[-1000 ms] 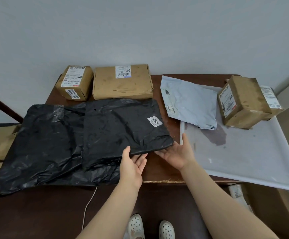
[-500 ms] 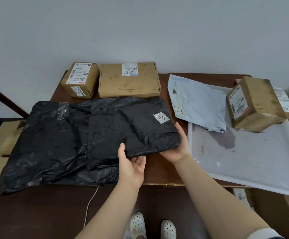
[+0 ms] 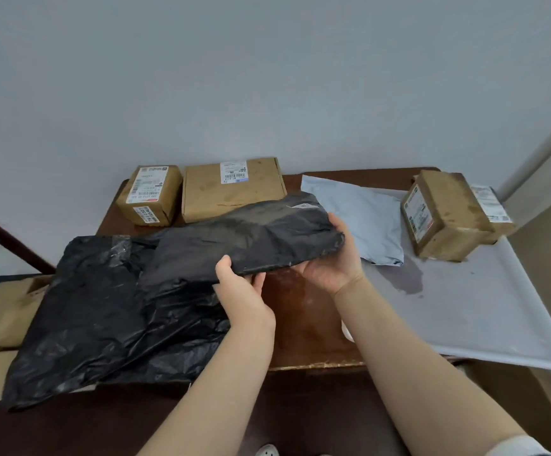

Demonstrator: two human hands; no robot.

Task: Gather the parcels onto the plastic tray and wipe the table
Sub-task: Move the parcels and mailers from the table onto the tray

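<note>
Shows, nearest, a left hand point(image 3: 241, 291) and a right hand point(image 3: 330, 271) sharing a grip on a flat black plastic-wrapped parcel point(image 3: 257, 238). Left thumb over the near edge with fingers beneath; right palm cupped under the right end, thumb on top. Held tilted above the brown wooden desk point(image 3: 300, 317), right end high, left end low over a large crumpled black plastic bag parcel point(image 3: 103, 307) left of the grip; cannot tell whether touching.

Right of the grip, a white plastic tray point(image 3: 481, 307) overhanging the desk, with a dark wet-looking stain point(image 3: 405, 278) just beyond the right hand. Farther right, a pale grey-blue poly mailer point(image 3: 363, 218) partly on the tray's far-left corner, then a brown taped cardboard box point(image 3: 445, 212) on the tray. Beyond the grip to the left, by the wall, a flat brown cardboard box point(image 3: 231, 192) and a small brown cardboard box point(image 3: 152, 195) on the desk.

Likely risks:
- Could slip or fold, given slick film and a hold at one end only.
- Could drag the large bag along if the low end catches.
- Could land on the stain and get soiled.
- Could tip the tray if set on the overhanging part.
</note>
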